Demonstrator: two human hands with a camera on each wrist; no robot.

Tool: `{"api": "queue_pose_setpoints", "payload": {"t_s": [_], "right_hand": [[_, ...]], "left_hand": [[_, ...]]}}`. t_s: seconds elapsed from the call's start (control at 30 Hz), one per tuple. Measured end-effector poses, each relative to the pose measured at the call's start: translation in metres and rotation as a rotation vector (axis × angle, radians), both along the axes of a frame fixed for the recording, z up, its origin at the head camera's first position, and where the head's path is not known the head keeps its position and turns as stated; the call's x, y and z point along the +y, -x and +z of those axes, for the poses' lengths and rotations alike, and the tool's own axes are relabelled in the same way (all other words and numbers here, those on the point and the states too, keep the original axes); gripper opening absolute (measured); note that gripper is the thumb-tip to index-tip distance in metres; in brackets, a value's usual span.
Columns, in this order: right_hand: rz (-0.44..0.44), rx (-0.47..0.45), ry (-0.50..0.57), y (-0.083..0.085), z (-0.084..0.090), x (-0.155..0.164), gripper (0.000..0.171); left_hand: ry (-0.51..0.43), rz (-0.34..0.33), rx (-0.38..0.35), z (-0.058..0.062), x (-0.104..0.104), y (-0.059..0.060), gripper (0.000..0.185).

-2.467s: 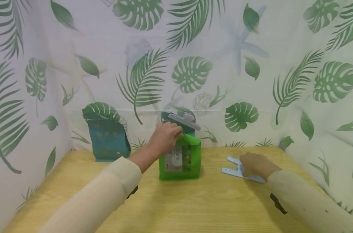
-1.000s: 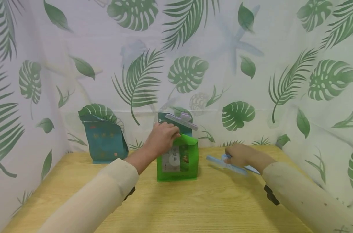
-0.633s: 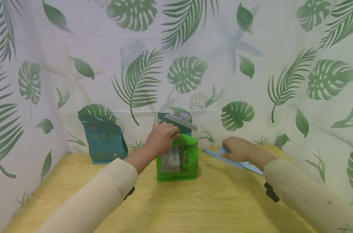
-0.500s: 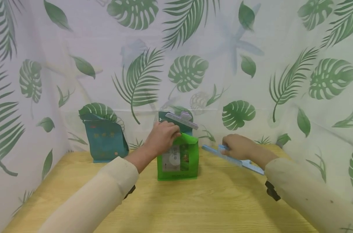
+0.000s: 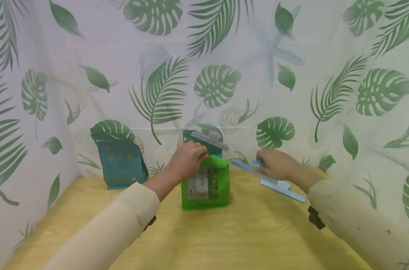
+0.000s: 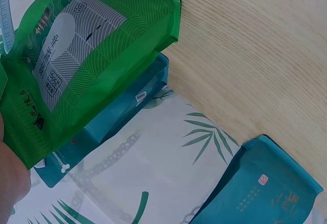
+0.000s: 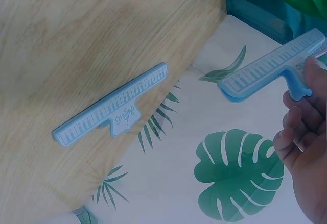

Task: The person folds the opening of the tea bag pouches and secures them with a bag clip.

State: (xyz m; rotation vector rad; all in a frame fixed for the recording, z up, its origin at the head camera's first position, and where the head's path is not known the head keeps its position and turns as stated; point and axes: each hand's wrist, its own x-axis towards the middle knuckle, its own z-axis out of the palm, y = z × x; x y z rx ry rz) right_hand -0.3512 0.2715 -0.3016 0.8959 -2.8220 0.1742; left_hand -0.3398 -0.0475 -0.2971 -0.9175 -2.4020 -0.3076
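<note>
On the left, a teal bag [image 5: 121, 164] stands on the bench [image 5: 204, 240]; centrally, the left hand [image 5: 187, 159] grips an upright green bag [image 5: 206, 187] by its top, probably to steady it — the right hand [image 5: 278, 165] pinches a blue clip [image 5: 243, 166] by its handle, presumably leaving its bar clear, near a second clip [image 5: 283, 191].

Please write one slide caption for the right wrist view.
The right hand pinches a blue clip; a second blue clip lies on the table.

By the worktop's [image 5: 218, 240] back-left corner is the outer bag [image 5: 123, 165]; by its back-right, the lower clip [image 5: 285, 193]. Between, front bag [image 5: 206, 189] before rear bag [image 5: 215, 151].
</note>
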Motion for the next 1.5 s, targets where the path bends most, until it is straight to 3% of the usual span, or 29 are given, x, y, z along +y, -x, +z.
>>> {"api": "queue_pose_setpoints", "payload": {"t_s": [0.53, 1.07, 1.5], "right_hand": [[-0.002, 0.073, 0.052, -0.005, 0.01, 0.001, 0.022], [0.073, 0.175, 0.064, 0.001, 0.009, -0.008, 0.016], [0.076, 0.094, 0.133, 0.001, 0.014, -0.024, 0.015]], "left_hand": [[0.0, -0.011, 0.003, 0.0, 0.0, 0.0, 0.013], [0.009, -0.005, -0.038, 0.002, -0.001, 0.0, 0.014], [0.003, -0.066, -0.045, 0.002, -0.006, 0.003, 0.014]]}}
